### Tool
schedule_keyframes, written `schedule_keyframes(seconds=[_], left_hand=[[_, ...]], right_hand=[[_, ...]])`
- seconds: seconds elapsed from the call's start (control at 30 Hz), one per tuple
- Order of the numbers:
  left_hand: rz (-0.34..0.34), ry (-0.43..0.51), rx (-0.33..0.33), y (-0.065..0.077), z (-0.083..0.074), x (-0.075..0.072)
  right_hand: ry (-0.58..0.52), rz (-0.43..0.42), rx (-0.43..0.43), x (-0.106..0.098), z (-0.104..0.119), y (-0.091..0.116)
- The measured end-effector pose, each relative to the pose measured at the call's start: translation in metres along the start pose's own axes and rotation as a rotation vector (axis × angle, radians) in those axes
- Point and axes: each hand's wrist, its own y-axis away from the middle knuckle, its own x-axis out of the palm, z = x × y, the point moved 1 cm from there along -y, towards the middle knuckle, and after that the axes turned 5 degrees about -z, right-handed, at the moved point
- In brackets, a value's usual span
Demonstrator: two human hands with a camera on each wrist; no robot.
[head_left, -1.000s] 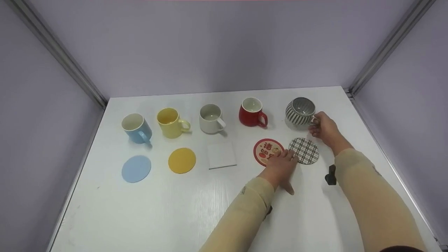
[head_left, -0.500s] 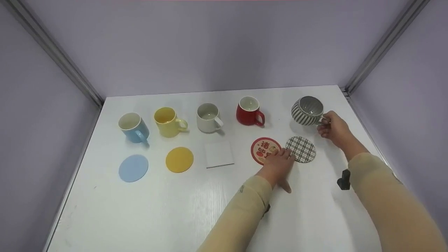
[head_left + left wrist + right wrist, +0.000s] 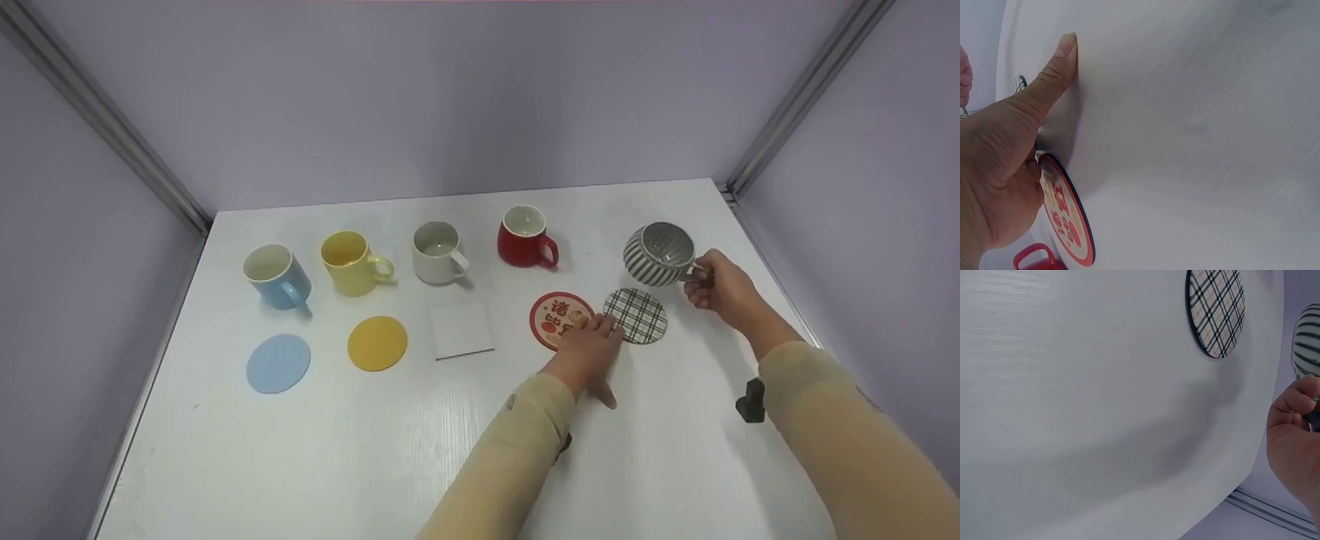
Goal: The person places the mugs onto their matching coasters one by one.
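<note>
My right hand (image 3: 721,291) pinches the handle of a striped grey-and-white mug (image 3: 654,262), held upright just behind the plaid coaster (image 3: 637,318). In the right wrist view the mug (image 3: 1307,346) shows at the right edge, raised off the table, with curled fingers at its handle. My left hand (image 3: 589,351) lies with fingers extended between the plaid coaster and a round red-rimmed coaster (image 3: 553,319) printed with characters, covering part of the latter. The left wrist view shows its thumb stretched out and the red-rimmed coaster (image 3: 1067,219) beside the fingers.
A red mug (image 3: 521,244), white mug (image 3: 435,259), yellow mug (image 3: 352,274) and blue mug (image 3: 279,285) stand in a row at the back. Before them lie a white square coaster (image 3: 461,330), a yellow coaster (image 3: 377,343) and a blue coaster (image 3: 278,364). Walls enclose the table (image 3: 315,457).
My right hand has lifted the striped mug, carried it a little to the right, and now brings it forward toward the plaid coaster. The left hand stays at the coasters; the view shifts slightly.
</note>
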Motion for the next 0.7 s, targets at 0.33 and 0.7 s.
schedule_keyframes(seconds=[0.33, 0.7], left_hand=[[-0.028, -0.002, 0.02, 0.009, 0.001, -0.006], [-0.051, -0.019, 0.018, 0.011, 0.0, -0.007]], right_hand=[[0.062, 0.028, -0.022, -0.003, -0.013, 0.01], [0.184, 0.024, -0.026, 0.002, -0.031, 0.013]])
